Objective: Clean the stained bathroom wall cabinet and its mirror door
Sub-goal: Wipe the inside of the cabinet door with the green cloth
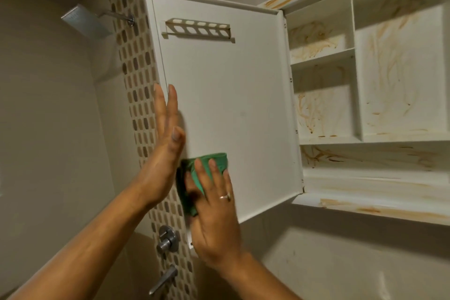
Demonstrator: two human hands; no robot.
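Two hands are working on the open cabinet door (pixel 231 105): the left hand (pixel 165 143), fingers straight, is bracing its 9 o'clock edge, while the right hand (pixel 214 217), fingers flat, is pressing a green cloth (pixel 219 159) near its 7 o'clock corner. Rust-coloured stains (pixel 309 39) are streaking the wall cabinet (pixel 353 31) at 3 o'clock.

Shower head (pixel 85 21), mosaic tile strip (pixel 136 61), taps (pixel 167 241)

This is a home bathroom, right by the shower: a square chrome shower head (pixel 85 20) juts from a mosaic tile strip (pixel 136 61), a chrome mixer valve (pixel 168 238) sits lower down, and a white wall cabinet (pixel 353 56) hangs alongside.
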